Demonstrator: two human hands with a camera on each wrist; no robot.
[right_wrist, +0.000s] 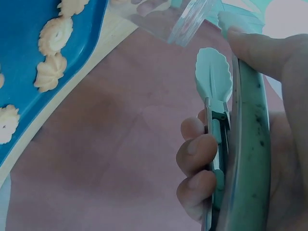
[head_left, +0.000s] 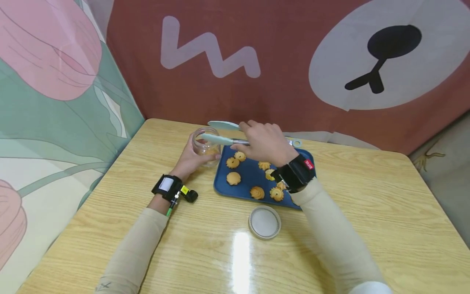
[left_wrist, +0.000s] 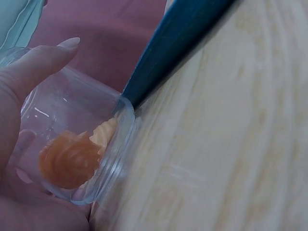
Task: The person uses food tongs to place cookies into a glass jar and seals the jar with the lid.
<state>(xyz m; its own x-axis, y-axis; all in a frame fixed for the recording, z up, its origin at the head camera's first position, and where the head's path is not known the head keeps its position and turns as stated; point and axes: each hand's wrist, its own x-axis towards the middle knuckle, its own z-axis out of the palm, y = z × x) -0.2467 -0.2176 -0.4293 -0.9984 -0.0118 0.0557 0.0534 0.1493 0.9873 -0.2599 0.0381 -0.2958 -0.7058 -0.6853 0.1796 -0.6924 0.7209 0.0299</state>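
A clear jar (head_left: 208, 152) stands at the tray's left end, gripped by my left hand (head_left: 189, 159) with fingers and thumb around its side. Inside it, the left wrist view shows a browned cookie (left_wrist: 70, 159) and a paler piece beside it. My right hand (head_left: 267, 143) holds pale green tongs (head_left: 216, 139) from above. Their two heads are spread apart, one over the jar's mouth and the other farther back; I see no cookie between them. In the right wrist view, fingers curl round the tongs' arms (right_wrist: 250, 144).
Several cookies (head_left: 233, 178) lie on a blue tray (head_left: 224, 188), partly hidden under the right forearm. A round lid (head_left: 264, 222) lies on the wooden table (head_left: 205, 245) in front of the tray. A printed cloth wall (head_left: 279, 94) rises behind the table's far edge.
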